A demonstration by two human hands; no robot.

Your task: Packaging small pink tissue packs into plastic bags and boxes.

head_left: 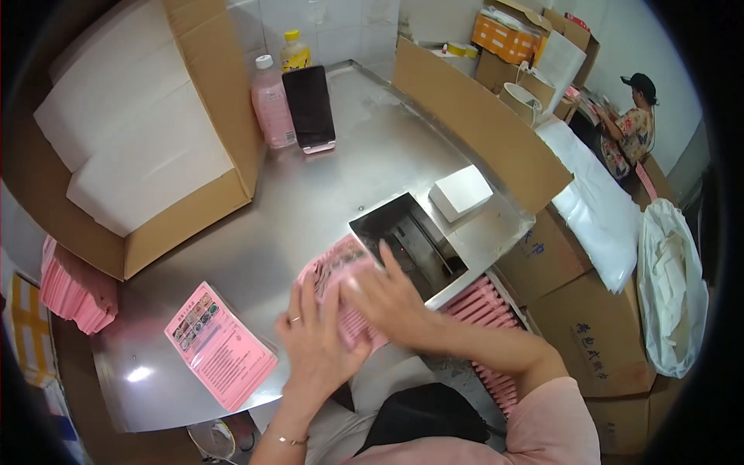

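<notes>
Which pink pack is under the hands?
The pack beside the dark opening: left hand and right hand are over it. The other pack, to its left, and the far-left stack are untouched.

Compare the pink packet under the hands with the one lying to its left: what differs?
The handled packet has the left hand and right hand over it; the left packet lies untouched. The handled packet is partly hidden; the left packet's face shows fully. Both are pink and printed, pictures toward the far end.
</notes>
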